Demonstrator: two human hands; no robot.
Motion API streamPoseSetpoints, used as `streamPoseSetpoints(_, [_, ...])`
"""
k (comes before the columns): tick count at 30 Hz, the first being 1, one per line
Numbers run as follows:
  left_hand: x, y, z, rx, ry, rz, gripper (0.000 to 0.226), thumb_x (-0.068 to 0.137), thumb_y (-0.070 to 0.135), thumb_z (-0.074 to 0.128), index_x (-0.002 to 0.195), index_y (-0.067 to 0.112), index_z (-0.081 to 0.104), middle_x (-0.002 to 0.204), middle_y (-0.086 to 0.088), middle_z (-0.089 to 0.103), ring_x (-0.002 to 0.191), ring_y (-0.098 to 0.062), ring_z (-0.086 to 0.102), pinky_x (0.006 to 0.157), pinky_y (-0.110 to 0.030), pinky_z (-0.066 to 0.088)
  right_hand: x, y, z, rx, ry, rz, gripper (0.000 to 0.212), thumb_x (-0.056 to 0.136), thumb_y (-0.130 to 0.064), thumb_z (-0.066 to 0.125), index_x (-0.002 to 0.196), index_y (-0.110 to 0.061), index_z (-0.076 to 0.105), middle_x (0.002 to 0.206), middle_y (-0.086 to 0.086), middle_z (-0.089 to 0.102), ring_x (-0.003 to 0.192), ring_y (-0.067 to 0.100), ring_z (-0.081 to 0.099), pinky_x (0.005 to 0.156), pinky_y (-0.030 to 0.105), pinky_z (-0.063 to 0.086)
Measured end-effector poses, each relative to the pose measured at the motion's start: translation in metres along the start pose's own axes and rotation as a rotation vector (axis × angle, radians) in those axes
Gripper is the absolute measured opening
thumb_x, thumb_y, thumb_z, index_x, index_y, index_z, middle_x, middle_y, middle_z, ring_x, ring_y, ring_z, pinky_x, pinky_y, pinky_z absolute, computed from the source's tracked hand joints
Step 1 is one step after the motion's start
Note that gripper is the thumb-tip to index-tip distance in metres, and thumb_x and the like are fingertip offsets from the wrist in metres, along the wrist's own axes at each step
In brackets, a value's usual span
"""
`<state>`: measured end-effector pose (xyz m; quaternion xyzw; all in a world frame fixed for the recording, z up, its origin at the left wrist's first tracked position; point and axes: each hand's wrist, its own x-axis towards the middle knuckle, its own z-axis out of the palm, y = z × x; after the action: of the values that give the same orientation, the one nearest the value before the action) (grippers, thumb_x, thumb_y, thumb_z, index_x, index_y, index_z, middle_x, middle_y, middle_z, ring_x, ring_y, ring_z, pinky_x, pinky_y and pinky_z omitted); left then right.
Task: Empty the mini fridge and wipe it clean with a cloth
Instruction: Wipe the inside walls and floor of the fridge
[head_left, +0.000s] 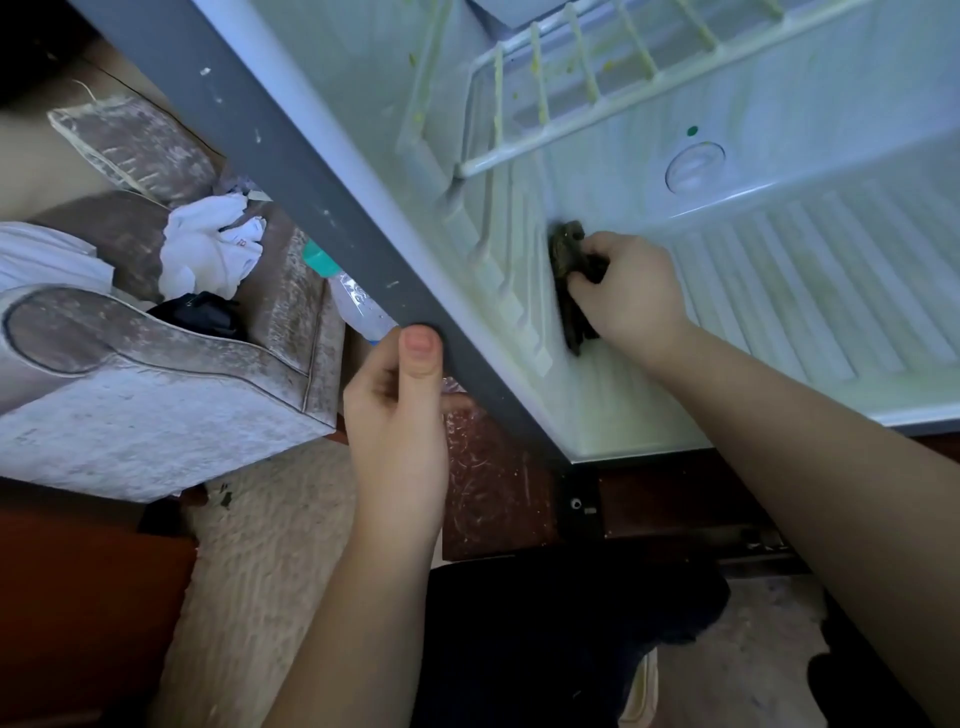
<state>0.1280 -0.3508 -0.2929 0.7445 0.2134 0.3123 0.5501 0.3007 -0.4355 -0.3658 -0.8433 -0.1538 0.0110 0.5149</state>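
Head view: right hand (631, 296) clamps wadded cloth (569, 270) on fridge (810, 291) side wall; left hand (397, 410) grips fridge edge. I judge cloth soft, light; keep bunched.

Your right hand (628, 291) is inside the mini fridge (291, 171), pressing the cloth (569, 280) against the left inner wall, low down and just below the front corner of the wire shelf (587, 88) (which sits in the upper part of the cavity). Your left hand (400, 410) grips the fridge's left front edge from outside. Left of that edge and partly hidden by it lies a bottle (358, 306), beside the armchair (156, 374). A heap of fabric (208, 244) rests on the seat.
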Motion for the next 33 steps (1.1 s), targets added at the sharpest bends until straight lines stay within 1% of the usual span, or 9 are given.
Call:
streamPoseSetpoints(3, [0.000, 0.001, -0.001, -0.001, -0.014, -0.011, 0.063, 0.073, 0.068, 0.045, 0.097, 0.015, 0.069, 0.103, -0.022, 0.069, 0.095, -0.042, 0.066, 0.054, -0.013, 0.048, -0.014, -0.003, -0.013, -0.104, -0.088, -0.042, 0.027, 0.084, -0.016, 0.061, 0.110, -0.013, 0.068, 0.100, 0.007, 0.070, 0.095, 0.026, 0.063, 0.076, 0.029, 0.047])
streamPoseSetpoints(5, [-0.002, 0.002, 0.000, 0.005, -0.019, -0.017, 0.060, 0.075, 0.068, 0.046, 0.098, 0.017, 0.070, 0.102, -0.020, 0.070, 0.097, -0.039, 0.067, 0.062, -0.027, 0.057, -0.029, -0.002, -0.020, -0.031, -0.093, -0.028, 0.026, 0.083, -0.015, 0.064, 0.108, -0.015, 0.069, 0.095, 0.001, 0.069, 0.095, 0.020, 0.064, 0.074, 0.020, 0.044])
streamPoseSetpoints(8, [-0.003, 0.003, -0.001, -0.007, -0.010, -0.027, 0.050, 0.076, 0.067, 0.049, 0.093, 0.027, 0.073, 0.098, -0.011, 0.072, 0.098, -0.036, 0.067, 0.075, -0.047, 0.060, -0.047, -0.009, -0.038, 0.218, 0.072, 0.040, 0.027, 0.082, -0.016, 0.067, 0.109, -0.022, 0.066, 0.092, -0.009, 0.065, 0.085, 0.009, 0.065, 0.067, 0.006, 0.043])
streamPoseSetpoints(10, [-0.005, 0.004, 0.000, -0.025, -0.009, -0.028, 0.049, 0.076, 0.067, 0.051, 0.093, 0.027, 0.074, 0.098, -0.011, 0.073, 0.098, -0.038, 0.066, 0.072, -0.043, 0.060, -0.057, -0.024, -0.052, 0.399, 0.167, -0.032, 0.032, 0.083, -0.015, 0.066, 0.113, -0.025, 0.062, 0.098, -0.011, 0.067, 0.085, 0.006, 0.065, 0.077, 0.018, 0.054])
streamPoseSetpoints(12, [-0.006, 0.006, 0.002, -0.075, 0.007, -0.047, 0.058, 0.074, 0.066, 0.052, 0.099, 0.017, 0.071, 0.100, -0.019, 0.071, 0.095, -0.038, 0.067, 0.065, -0.034, 0.059, -0.072, -0.043, -0.059, 0.456, 0.173, -0.214, 0.038, 0.082, -0.010, 0.065, 0.118, -0.023, 0.061, 0.106, -0.016, 0.065, 0.097, 0.005, 0.064, 0.086, 0.029, 0.054])
streamPoseSetpoints(14, [-0.007, 0.005, 0.004, -0.111, 0.006, -0.044, 0.067, 0.074, 0.063, 0.053, 0.106, 0.006, 0.069, 0.100, -0.021, 0.071, 0.091, -0.034, 0.068, 0.063, -0.030, 0.057, -0.090, -0.055, -0.055, 0.412, 0.158, -0.390, 0.042, 0.081, -0.005, 0.065, 0.121, -0.018, 0.060, 0.113, -0.010, 0.064, 0.105, 0.004, 0.060, 0.093, 0.021, 0.048])
streamPoseSetpoints(19, [-0.002, -0.002, 0.002, -0.120, -0.025, -0.029, 0.076, 0.073, 0.063, 0.053, 0.111, -0.002, 0.067, 0.097, -0.018, 0.072, 0.080, -0.021, 0.068, 0.063, -0.031, 0.058, -0.115, -0.040, -0.045, 0.258, 0.132, -0.586, 0.034, 0.081, -0.002, 0.065, 0.114, -0.008, 0.063, 0.106, -0.003, 0.058, 0.098, 0.003, 0.056, 0.084, 0.011, 0.041])
streamPoseSetpoints(25, [0.000, -0.006, 0.001, -0.091, -0.018, -0.012, 0.064, 0.075, 0.062, 0.053, 0.101, 0.007, 0.070, 0.089, -0.006, 0.073, 0.080, -0.017, 0.068, 0.064, -0.034, 0.058, -0.118, -0.018, -0.050, 0.140, 0.024, -0.635, 0.029, 0.083, -0.011, 0.063, 0.112, -0.011, 0.065, 0.105, 0.001, 0.059, 0.091, 0.015, 0.062, 0.073, 0.030, 0.052])
streamPoseSetpoints(33, [-0.002, -0.001, 0.000, -0.048, -0.017, 0.013, 0.062, 0.078, 0.063, 0.053, 0.102, 0.008, 0.071, 0.096, -0.011, 0.074, 0.091, -0.031, 0.070, 0.080, -0.052, 0.057, -0.100, -0.082, -0.056, 0.282, 0.284, -0.683, 0.036, 0.078, -0.002, 0.064, 0.113, -0.008, 0.067, 0.104, 0.006, 0.061, 0.095, 0.012, 0.060, 0.083, 0.020, 0.048])
